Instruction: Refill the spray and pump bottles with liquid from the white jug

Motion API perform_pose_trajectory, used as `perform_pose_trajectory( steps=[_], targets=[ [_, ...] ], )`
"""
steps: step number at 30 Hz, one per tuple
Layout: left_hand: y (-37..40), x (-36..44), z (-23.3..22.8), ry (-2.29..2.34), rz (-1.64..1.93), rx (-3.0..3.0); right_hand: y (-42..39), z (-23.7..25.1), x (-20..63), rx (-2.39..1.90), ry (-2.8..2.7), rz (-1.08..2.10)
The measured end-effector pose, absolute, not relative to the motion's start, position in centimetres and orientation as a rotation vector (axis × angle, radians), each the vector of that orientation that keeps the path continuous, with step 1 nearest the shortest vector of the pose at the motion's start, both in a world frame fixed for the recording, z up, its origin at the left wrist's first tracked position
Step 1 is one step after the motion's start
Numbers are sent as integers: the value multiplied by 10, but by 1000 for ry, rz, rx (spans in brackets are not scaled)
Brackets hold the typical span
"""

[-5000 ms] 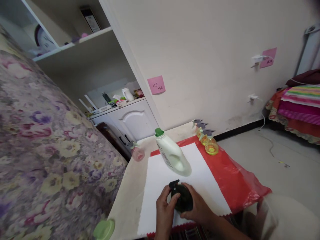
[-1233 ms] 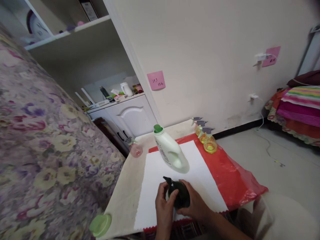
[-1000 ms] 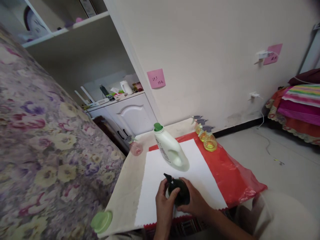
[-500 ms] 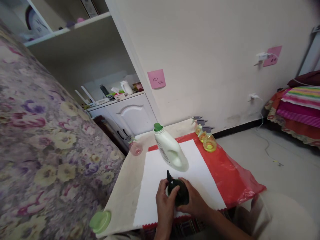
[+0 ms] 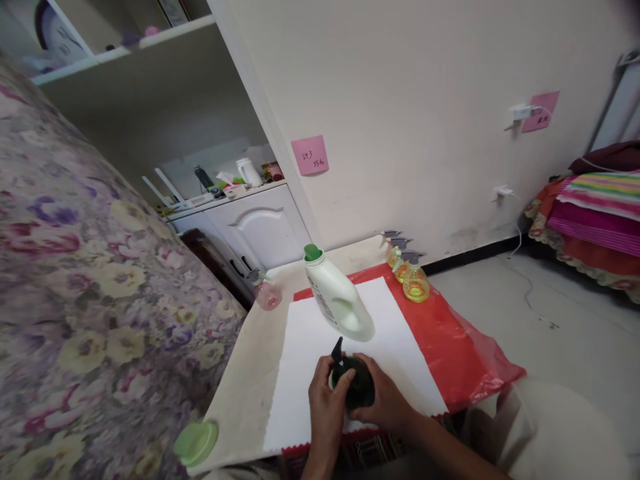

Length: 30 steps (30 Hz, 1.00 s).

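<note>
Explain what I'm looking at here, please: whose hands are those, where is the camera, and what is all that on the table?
The camera sits on a person's head, looking forward and down, so the hands are that person's own. The left hand and right hand together hold a dark green spray bottle over a white sheet. That sheet lies on a red plastic cover on a pale table. Behind the hands stands a white detergent jug with a green cap. Farther back are yellow spray bottles and a pink spray bottle. A light green lid lies at the near left corner.
</note>
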State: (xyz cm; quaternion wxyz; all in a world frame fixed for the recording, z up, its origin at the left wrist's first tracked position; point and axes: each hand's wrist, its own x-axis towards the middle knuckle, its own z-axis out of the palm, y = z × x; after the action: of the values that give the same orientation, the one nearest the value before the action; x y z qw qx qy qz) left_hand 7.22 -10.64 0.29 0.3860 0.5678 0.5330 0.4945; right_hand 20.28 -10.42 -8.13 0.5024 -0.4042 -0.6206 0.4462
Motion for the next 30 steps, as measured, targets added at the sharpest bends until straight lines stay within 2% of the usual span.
perform_pose_trajectory(
  steps=[5,12,18,25,30],
  targets=[
    [-102,60,9,1203,1113,1480,-105,-77,204,-949,-1495,1089],
    [-107,70,3,1350,1310,1520,-104,-84,203,-998,-1503,1071],
    [-104,60,8,1237,1144,1539,-104,-81,204,-973,-1522,1071],
    [-106,69,3,1427,1293,1606,-103,-83,203,-982,-1489,1085],
    [-99,58,3,1286,1166,1617,-102,-80,205,-967,-1488,1104]
  ],
)
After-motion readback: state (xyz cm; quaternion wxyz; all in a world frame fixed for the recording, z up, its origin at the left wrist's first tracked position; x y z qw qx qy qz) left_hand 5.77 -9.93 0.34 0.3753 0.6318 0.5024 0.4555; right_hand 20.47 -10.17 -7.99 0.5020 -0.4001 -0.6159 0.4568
